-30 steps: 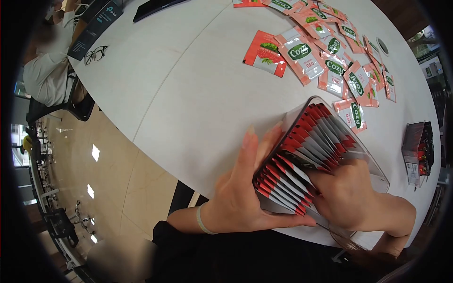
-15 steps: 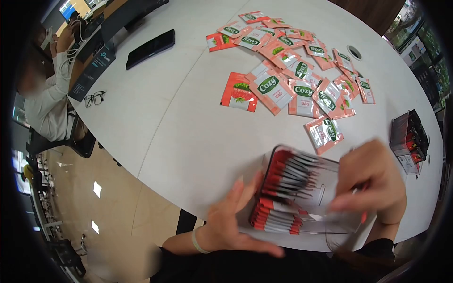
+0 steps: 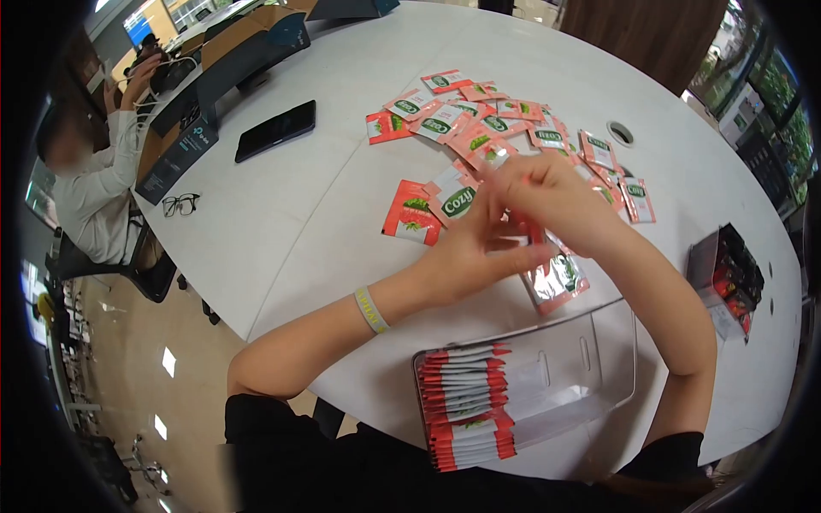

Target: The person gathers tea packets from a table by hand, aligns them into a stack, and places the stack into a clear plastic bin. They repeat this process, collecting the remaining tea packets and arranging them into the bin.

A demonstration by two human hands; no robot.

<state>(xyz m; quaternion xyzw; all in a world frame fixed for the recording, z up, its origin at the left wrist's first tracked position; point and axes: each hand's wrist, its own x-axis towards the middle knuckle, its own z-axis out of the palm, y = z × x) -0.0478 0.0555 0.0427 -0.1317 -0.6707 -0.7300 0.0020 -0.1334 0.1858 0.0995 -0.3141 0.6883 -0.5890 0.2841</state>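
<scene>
My left hand (image 3: 479,252), above a wristband, and my right hand (image 3: 552,201) meet over the spread of sachets. The left thumb stretches to the right, while its other fingers are blurred against the right hand. My right fingers are curled into a pinch. A red patch (image 3: 532,229) shows between the hands; I cannot make out whether it is a held sachet. Beneath them lie pink and white Cozy sachets (image 3: 457,201), partly hidden. Close to my body, a clear plastic box (image 3: 590,368) holds a row of red and white sachets (image 3: 466,385) along its left side.
A red strawberry sachet (image 3: 412,214) lies at the pile's left. On the right stands another clear box with dark and red packets (image 3: 727,278). A black phone (image 3: 275,131), glasses (image 3: 181,204) and an open carton (image 3: 180,158) are on the left, where a person (image 3: 94,205) sits.
Both hands have left the clear box and moved up over the loose sachets, coming together. The box now appears lower in view and turned, its sachets in a neat row.
</scene>
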